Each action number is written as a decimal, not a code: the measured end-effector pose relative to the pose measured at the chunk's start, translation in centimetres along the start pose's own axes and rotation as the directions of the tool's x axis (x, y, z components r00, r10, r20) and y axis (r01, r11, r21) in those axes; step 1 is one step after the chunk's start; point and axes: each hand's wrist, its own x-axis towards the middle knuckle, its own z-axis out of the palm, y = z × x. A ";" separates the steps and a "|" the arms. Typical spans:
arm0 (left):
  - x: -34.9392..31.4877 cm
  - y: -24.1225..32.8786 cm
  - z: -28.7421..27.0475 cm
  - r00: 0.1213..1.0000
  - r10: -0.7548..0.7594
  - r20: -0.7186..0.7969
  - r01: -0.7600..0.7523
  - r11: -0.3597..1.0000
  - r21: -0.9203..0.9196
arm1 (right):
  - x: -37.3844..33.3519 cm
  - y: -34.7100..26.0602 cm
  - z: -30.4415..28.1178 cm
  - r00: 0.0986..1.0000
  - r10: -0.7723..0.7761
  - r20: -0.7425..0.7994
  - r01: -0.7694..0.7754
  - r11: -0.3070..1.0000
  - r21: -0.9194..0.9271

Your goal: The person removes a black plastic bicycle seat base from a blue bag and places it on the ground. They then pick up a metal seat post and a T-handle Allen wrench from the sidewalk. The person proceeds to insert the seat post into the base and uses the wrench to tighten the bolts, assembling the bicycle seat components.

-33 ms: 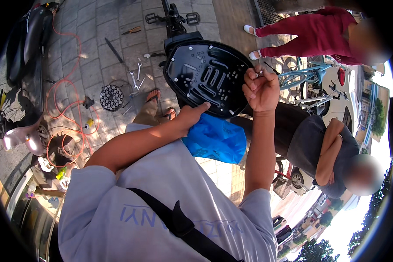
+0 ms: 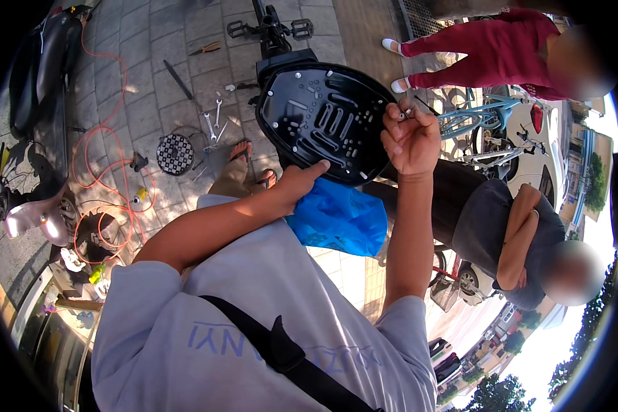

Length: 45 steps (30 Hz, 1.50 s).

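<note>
Starting at the left edge, an orange hose (image 2: 93, 147) loops loose over the paving, beside a scooter (image 2: 38, 69) parked along the side, and wrenches (image 2: 213, 120) with a checkered round disc (image 2: 175, 154) lie spread flat on the stones, probably so each stays in easy reach of the work. Nearer the middle, the left hand (image 2: 299, 184) grips the lower rim of a black seat base (image 2: 323, 117), thumb laid over the edge and fingers underneath, which props the moulded underside up toward the face so its ribs and holes show. A blue plastic bag (image 2: 340, 218) hangs bunched just beneath that hand, touching the seat's lower edge. The seat base sits raised at centre, above the ground, with a pedal frame (image 2: 271, 31) behind it. To the right, the right hand (image 2: 410, 137) is closed into a loose fist at the seat's right rim, fingertips pinched on a small pale piece too tiny to identify. The two hands stay apart, one on each side. Farther right, a person in grey (image 2: 508, 233) stands with arms folded, and another in red (image 2: 487, 48) stands beyond a pale blue bicycle (image 2: 484, 113).
</note>
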 end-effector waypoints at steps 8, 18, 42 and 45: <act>0.0 0.0 0.1 0.998 -0.043 0.052 0.046 0.996 -0.075 | 1.6 0.8 -0.7 0.962 0.076 -0.261 -0.172 0.914 -0.368; -3.4 3.1 1.5 0.977 -0.167 -0.133 0.181 0.978 0.100 | 8.1 12.1 2.0 0.875 -0.436 0.209 0.038 -0.369 -0.928; -2.7 2.6 1.1 0.984 -0.143 -0.105 0.147 0.988 0.040 | 11.3 13.2 2.6 0.911 -0.339 0.233 0.028 -0.513 -0.858; -2.3 1.9 1.0 0.987 -0.129 -0.092 0.131 0.991 0.016 | 11.8 12.8 2.0 0.920 -0.323 0.221 0.042 -0.480 -0.876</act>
